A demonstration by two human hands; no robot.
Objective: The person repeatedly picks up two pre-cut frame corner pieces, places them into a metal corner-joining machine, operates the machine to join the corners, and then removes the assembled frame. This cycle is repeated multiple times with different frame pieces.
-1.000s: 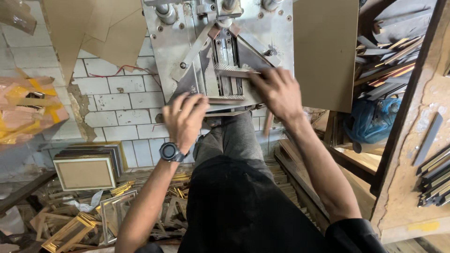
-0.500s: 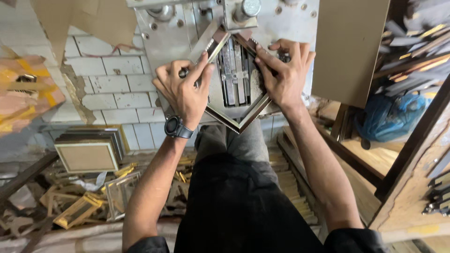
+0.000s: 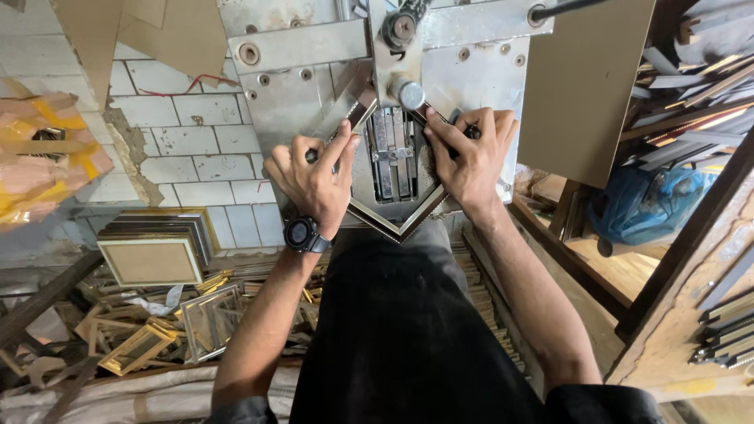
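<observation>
A picture frame (image 3: 400, 226) with dark, gold-edged moulding lies corner-down on the steel table of a frame-joining machine (image 3: 306, 94). My left hand (image 3: 314, 177), with a black watch on its wrist, grips the frame's left side. On the frame's right side rests my right hand (image 3: 471, 157), fingers closed over the moulding. The two sides meet in a V just below my hands. The machine's round metal press head (image 3: 410, 94) stands above the gap between my hands.
Stacked gold frames (image 3: 153, 251) and loose frame pieces (image 3: 141, 345) lie on the floor at left. A brown board (image 3: 585, 86) leans at right, beside a blue bag (image 3: 644, 208). Moulding strips (image 3: 699, 86) fill wooden shelves at right.
My hands rose from low on the machine table to the frame's two sides and closed on them. The frame now sits corner-down under the press head.
</observation>
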